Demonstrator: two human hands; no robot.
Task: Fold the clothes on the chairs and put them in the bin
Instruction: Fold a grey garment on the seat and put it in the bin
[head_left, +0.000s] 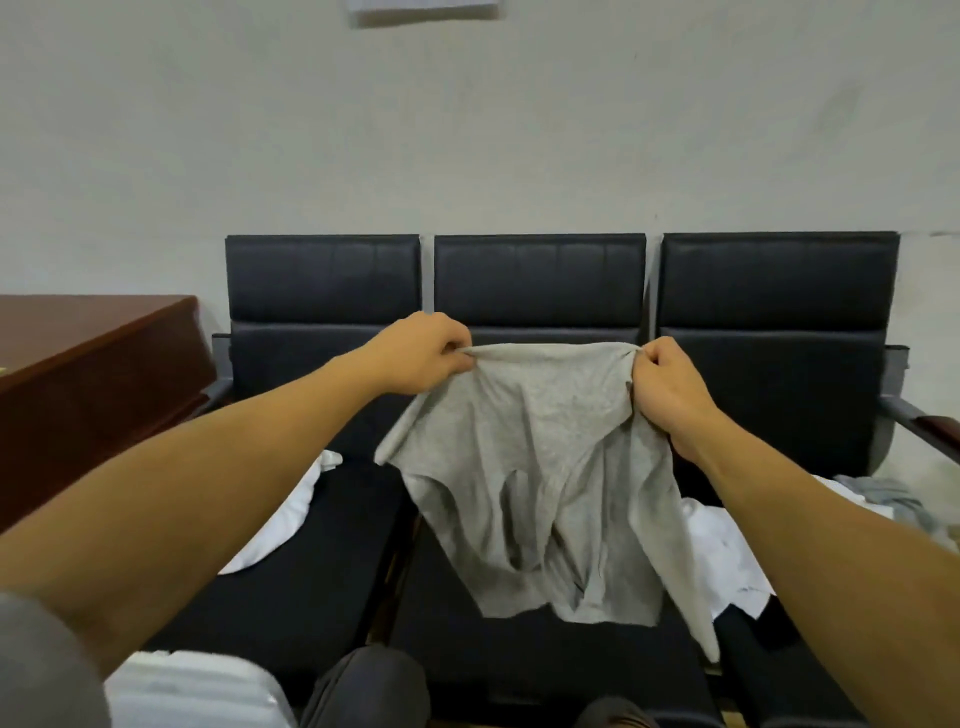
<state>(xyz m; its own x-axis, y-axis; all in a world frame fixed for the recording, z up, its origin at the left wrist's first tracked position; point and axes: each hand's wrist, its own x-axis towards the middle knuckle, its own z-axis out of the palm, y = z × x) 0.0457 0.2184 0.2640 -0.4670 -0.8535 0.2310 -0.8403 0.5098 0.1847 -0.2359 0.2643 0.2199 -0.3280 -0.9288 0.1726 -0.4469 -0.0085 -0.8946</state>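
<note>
A grey garment (535, 478) hangs spread out in the air in front of the middle black chair (540, 280). My left hand (423, 353) pinches its upper left corner and my right hand (670, 384) pinches its upper right corner, so the top edge is stretched between them. The lower hem hangs loose above the middle seat. White clothes (283, 525) lie on the left seat. More white clothing (727, 556) and a grey-blue piece (883, 499) lie on the right seat. A white ribbed bin (197, 691) shows at the bottom left.
Three black chairs stand in a row against a pale wall (467, 130). A brown wooden desk (88, 374) stands at the left. A metal armrest (914, 415) juts out at the right. My knees (369, 686) are at the bottom edge.
</note>
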